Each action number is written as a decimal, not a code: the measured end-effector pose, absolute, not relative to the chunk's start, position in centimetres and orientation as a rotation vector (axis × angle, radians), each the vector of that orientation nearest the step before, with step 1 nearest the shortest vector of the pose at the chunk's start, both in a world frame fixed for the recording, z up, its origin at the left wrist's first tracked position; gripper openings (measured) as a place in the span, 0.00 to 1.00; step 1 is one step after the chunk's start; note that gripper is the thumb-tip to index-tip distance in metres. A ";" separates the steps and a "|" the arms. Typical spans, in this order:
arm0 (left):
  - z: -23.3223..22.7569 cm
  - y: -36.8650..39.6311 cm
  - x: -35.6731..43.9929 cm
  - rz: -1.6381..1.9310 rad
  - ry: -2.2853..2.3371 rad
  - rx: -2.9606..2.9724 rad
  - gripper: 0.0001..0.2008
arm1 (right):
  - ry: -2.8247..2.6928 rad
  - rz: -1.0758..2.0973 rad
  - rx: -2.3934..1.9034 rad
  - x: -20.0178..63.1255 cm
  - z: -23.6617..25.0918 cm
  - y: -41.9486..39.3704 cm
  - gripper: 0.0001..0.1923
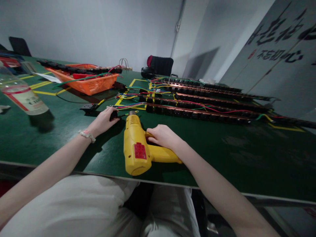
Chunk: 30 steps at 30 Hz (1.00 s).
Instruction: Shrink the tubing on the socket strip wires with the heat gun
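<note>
My right hand (pixel 164 135) is wrapped round the handle of a yellow heat gun (pixel 130 140) with a red label. The gun's metal nozzle (pixel 132 113) points away from me, towards the far side of the bench. To its left, my left hand (pixel 105 120) is closed on a small black part (pixel 114 115), mostly hidden by the fingers. A short green wire (pixel 125 115) with a ring terminal runs from beside this part to just past the nozzle. Close to my left hand lies a black connector piece (pixel 89 107) with a yellow-sleeved lead.
Long black strips with copper bars (pixel 197 113) and coloured wires lie across the green bench (pixel 212 158). An orange basket (pixel 98 85) holding another strip stands at the back left. A clear bottle (pixel 27 97) is at far left; a black bag (pixel 161 65) sits behind.
</note>
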State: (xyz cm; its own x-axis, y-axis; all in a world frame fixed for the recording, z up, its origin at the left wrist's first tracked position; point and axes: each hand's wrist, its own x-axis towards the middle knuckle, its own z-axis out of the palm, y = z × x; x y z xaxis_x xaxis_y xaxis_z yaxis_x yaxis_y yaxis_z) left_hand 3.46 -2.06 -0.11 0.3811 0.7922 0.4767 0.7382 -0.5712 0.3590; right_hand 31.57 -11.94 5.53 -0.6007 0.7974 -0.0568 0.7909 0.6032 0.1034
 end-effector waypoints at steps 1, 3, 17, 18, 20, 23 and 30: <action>-0.1 -2.1 3.5 0.955 1.399 2.547 0.19 | 2.751 0.096 1.312 31.3 5.4 -12.2 0.11; -0.1 -2.1 3.6 0.950 1.372 2.562 0.18 | 2.804 0.089 1.233 30.6 5.1 -12.5 0.12; 0.2 -2.5 3.9 0.909 1.334 2.564 0.18 | 2.891 0.025 1.194 30.2 4.8 -12.4 0.13; 0.2 -2.5 3.9 0.911 1.329 2.568 0.18 | 2.894 0.019 1.195 30.2 4.8 -12.4 0.13; 0.1 -2.5 3.9 0.918 1.315 2.579 0.18 | 2.897 0.012 1.199 30.2 4.8 -12.4 0.12; 0.0 -2.3 3.8 0.907 1.311 2.592 0.18 | 2.894 -0.002 1.208 30.2 4.8 -12.4 0.13; -0.2 -2.0 3.2 0.926 1.322 2.622 0.17 | 2.842 -0.036 1.280 30.7 5.0 -12.1 0.12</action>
State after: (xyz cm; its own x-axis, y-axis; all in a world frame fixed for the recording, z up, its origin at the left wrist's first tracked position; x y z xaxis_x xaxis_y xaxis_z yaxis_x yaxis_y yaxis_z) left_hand 3.15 -1.97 -0.23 0.4508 0.7493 0.4851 0.7117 -0.6297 0.3112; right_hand 30.74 -12.09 4.98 -0.6623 0.7485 -0.0319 0.7491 0.6624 -0.0109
